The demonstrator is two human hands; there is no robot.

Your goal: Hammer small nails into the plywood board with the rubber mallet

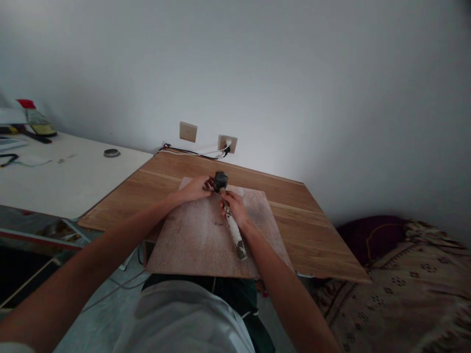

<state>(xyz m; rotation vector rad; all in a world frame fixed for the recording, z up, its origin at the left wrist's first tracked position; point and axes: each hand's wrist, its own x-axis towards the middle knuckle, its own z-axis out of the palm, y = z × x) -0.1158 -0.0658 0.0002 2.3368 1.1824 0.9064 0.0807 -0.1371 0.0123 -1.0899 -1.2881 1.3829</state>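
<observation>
My right hand (234, 206) is wrapped round the pale wooden handle of a hammer (232, 226), close below its dark head (221, 181). The handle's end points back toward me. My left hand (196, 189) rests on a thin brown board (195, 235) just left of the hammer head, its fingertips pinched together at the head; what they hold is too small to make out. The board lies on a wooden table (305, 220) and overhangs its near edge. A small dark mark or nail (218, 222) shows on the board beside the handle.
A white table (62, 176) stands to the left with a round lid (111, 153), a red-capped bottle (35, 117) and cables. Wall sockets (227, 143) with a plugged cable sit behind the wooden table. A patterned cloth (405, 284) lies at right.
</observation>
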